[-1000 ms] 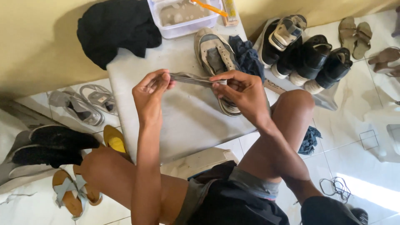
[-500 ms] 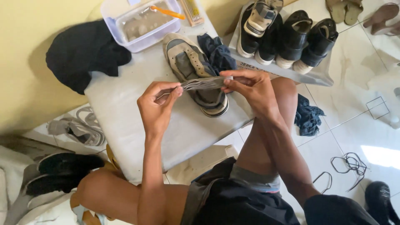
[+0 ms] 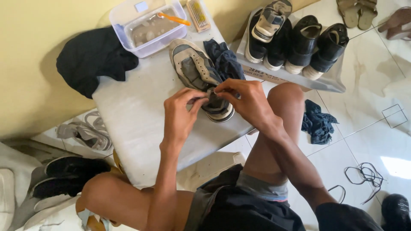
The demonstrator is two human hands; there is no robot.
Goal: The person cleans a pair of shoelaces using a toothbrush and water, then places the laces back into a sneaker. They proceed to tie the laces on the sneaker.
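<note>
Both grips pinched together: left hand [image 3: 182, 115] and right hand [image 3: 244, 100] pressed fingertips on a grey insole [image 3: 204, 96] over the worn sneaker [image 3: 192, 70] on the desk [image 3: 137, 115].

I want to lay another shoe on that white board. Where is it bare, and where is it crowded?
Bare: the white board between the black cloth and the left hand, down to its near edge. Crowded: the far end, with plastic tub, grey sneaker, blue rag and right hand.

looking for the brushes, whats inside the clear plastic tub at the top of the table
Inside the clear plastic tub lies an orange-handled brush over murky water. Anything beneath that water is hidden. A tan bristle brush lies outside, beside the tub.
</note>
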